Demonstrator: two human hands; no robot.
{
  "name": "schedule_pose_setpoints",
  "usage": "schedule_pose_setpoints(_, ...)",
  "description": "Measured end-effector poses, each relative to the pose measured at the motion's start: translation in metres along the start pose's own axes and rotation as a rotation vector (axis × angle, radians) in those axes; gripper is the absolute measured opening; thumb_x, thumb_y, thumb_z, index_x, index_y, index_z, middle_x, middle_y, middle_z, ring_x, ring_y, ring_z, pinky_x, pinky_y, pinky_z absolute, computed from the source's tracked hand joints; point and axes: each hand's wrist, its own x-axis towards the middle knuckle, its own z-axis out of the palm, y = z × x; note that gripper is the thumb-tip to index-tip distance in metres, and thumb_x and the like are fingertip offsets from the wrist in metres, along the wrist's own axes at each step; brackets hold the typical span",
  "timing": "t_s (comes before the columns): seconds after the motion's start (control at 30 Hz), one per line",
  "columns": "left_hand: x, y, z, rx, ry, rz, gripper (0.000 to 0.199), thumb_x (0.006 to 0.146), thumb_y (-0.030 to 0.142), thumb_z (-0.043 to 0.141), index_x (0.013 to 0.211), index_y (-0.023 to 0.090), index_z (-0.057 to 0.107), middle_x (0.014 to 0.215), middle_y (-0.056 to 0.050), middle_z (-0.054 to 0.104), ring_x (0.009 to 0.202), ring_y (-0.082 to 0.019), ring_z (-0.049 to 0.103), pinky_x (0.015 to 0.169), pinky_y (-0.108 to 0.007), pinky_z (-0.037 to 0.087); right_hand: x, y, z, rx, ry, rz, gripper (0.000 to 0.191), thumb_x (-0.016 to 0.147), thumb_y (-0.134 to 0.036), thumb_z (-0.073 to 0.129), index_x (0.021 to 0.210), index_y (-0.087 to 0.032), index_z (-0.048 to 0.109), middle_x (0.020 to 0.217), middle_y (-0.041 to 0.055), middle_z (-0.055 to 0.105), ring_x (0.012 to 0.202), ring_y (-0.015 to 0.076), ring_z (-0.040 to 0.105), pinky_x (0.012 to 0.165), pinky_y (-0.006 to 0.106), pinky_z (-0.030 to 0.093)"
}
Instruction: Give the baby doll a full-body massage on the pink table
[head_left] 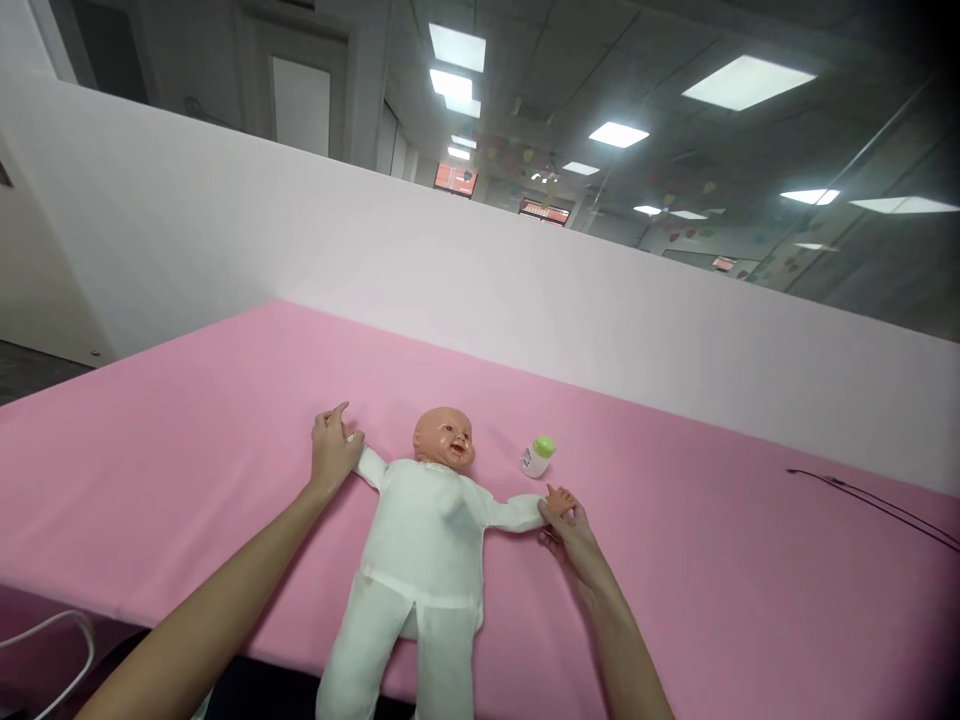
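Observation:
A baby doll (427,530) in a white top and trousers lies face up, its arms stretched out to both sides and its legs running off the bottom of the view. My left hand (334,450) is closed at the end of the doll's sleeve on the left, covering the doll's hand there. With thumb and fingers, my right hand (571,535) grips the doll's other arm at the wrist, and the small doll hand sticks out above my fingers. A small white bottle with a green cap (538,456) stands just beyond my right hand, beside the doll's head.
The doll lies on a pink-covered table (675,540). A low white wall (480,270) with glass above runs along its far side. Thin black cords (874,498) lie at the right, and a white cable (82,640) loops at the lower left.

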Motion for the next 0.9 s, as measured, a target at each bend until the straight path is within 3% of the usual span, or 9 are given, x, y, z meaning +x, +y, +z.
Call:
schedule_pose_setpoints(0.1, -0.002, 0.001, 0.000, 0.166, 0.051, 0.031, 0.059, 0.087, 0.022, 0.059, 0.146, 0.015, 0.061, 0.143, -0.020, 0.048, 0.134, -0.039, 0.049, 0.113, -0.053, 0.044, -0.007, 0.011, -0.020, -0.123, 0.096, -0.020, 0.097, 0.070, -0.058, 0.092, 0.146, -0.031, 0.038, 0.099, 0.0033, 0.070, 0.065, 0.0205, 0.063, 0.059, 0.035, 0.055)
schedule_pose_setpoints(0.27, -0.005, -0.002, 0.001, 0.356, 0.140, 0.125, 0.045, 0.090, 0.019, 0.056, 0.131, 0.019, 0.072, 0.144, -0.018, 0.057, 0.134, -0.041, 0.048, 0.113, -0.060, 0.040, -0.020, 0.014, -0.030, -0.381, 0.180, -0.163, 0.062, 0.067, -0.061, 0.086, 0.112, -0.024, 0.066, 0.103, 0.0089, 0.073, 0.092, 0.0305, 0.070, 0.079, 0.042, 0.058)
schedule_pose_setpoints(0.37, -0.007, -0.003, 0.001, 0.421, 0.192, 0.223, 0.040, 0.090, 0.014, 0.053, 0.123, 0.020, 0.076, 0.141, -0.016, 0.061, 0.136, -0.040, 0.045, 0.118, -0.063, 0.031, -0.025, 0.014, -0.028, -0.531, 0.146, -0.212, 0.052, 0.071, -0.064, 0.080, 0.102, -0.023, 0.071, 0.097, 0.0098, 0.073, 0.093, 0.0334, 0.068, 0.082, 0.045, 0.057)
schedule_pose_setpoints(0.47, -0.012, 0.006, -0.002, 0.396, 0.258, 0.357, 0.047, 0.090, 0.008, 0.049, 0.129, 0.020, 0.073, 0.146, -0.016, 0.057, 0.143, -0.039, 0.039, 0.122, -0.063, 0.025, -0.028, 0.014, -0.029, -0.683, 0.206, -0.213, 0.062, 0.076, -0.070, 0.072, 0.113, -0.021, 0.072, 0.111, 0.0145, 0.070, 0.091, 0.0326, 0.067, 0.083, 0.046, 0.056)
schedule_pose_setpoints(0.57, -0.030, 0.037, -0.008, 0.181, 0.249, 0.491, 0.048, 0.093, 0.012, 0.050, 0.137, 0.022, 0.067, 0.149, -0.015, 0.051, 0.149, -0.036, 0.037, 0.124, -0.056, 0.029, -0.031, 0.008, -0.036, -0.775, 0.280, -0.213, 0.077, 0.078, -0.074, 0.067, 0.132, -0.019, 0.067, 0.136, 0.0193, 0.058, 0.091, 0.0298, 0.068, 0.088, 0.047, 0.056)
schedule_pose_setpoints(0.63, -0.050, 0.072, -0.011, -0.035, 0.128, 0.576, 0.044, 0.096, 0.019, 0.053, 0.137, 0.023, 0.067, 0.147, -0.015, 0.053, 0.146, -0.034, 0.042, 0.123, -0.053, 0.033, -0.034, -0.005, -0.042, -0.774, 0.265, -0.256, 0.076, 0.080, -0.072, 0.065, 0.136, -0.020, 0.065, 0.140, 0.0184, 0.055, 0.094, 0.0288, 0.069, 0.092, 0.046, 0.057)
schedule_pose_setpoints(0.73, -0.082, 0.132, -0.003, -0.413, -0.275, 0.580, 0.034, 0.097, 0.029, 0.060, 0.128, 0.023, 0.073, 0.132, -0.013, 0.067, 0.130, -0.034, 0.058, 0.117, -0.050, 0.043, -0.036, -0.033, -0.052, -0.765, 0.255, -0.353, 0.066, 0.082, -0.066, 0.064, 0.132, -0.022, 0.067, 0.136, 0.0153, 0.059, 0.097, 0.0274, 0.068, 0.094, 0.046, 0.056)
schedule_pose_setpoints(0.8, -0.098, 0.167, 0.016, -0.675, -0.574, 0.385, 0.035, 0.096, 0.035, 0.067, 0.128, 0.023, 0.074, 0.126, -0.014, 0.071, 0.122, -0.033, 0.063, 0.113, -0.049, 0.046, -0.033, -0.052, -0.057, -0.784, 0.270, -0.430, 0.059, 0.084, -0.061, 0.064, 0.129, -0.023, 0.069, 0.132, 0.0143, 0.062, 0.094, 0.0263, 0.068, 0.091, 0.046, 0.056)
schedule_pose_setpoints(0.9, -0.111, 0.200, 0.066, -0.984, -1.033, -0.019, 0.035, 0.090, 0.044, 0.079, 0.114, 0.019, 0.078, 0.133, -0.018, 0.068, 0.121, -0.031, 0.065, 0.112, -0.050, 0.047, -0.025, -0.074, -0.060, -0.812, 0.299, -0.575, 0.046, 0.088, -0.045, 0.059, 0.126, -0.022, 0.069, 0.130, 0.0142, 0.065, 0.093, 0.0254, 0.067, 0.085, 0.045, 0.056)
